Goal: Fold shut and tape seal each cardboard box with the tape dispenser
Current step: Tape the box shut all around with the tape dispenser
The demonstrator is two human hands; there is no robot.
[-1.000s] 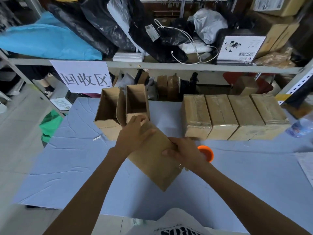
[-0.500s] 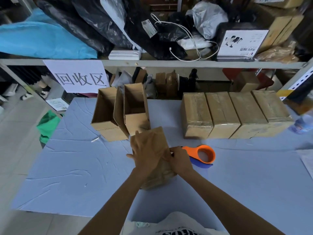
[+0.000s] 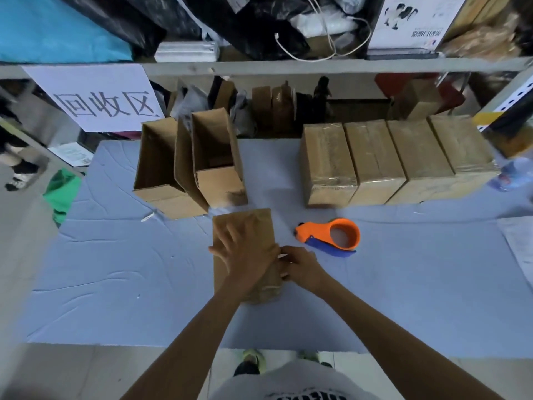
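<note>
Left hand (image 3: 250, 255) flat on cardboard box (image 3: 245, 223), right hand (image 3: 302, 268) against its side.

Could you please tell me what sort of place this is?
Probably a packing workstation: four taped brown cardboard boxes in a row, an orange tape dispenser on the blue-covered table, cluttered metal shelving behind.

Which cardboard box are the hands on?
The closed box nearest the person, left of the orange tape dispenser; the others stand untouched farther back.
</note>
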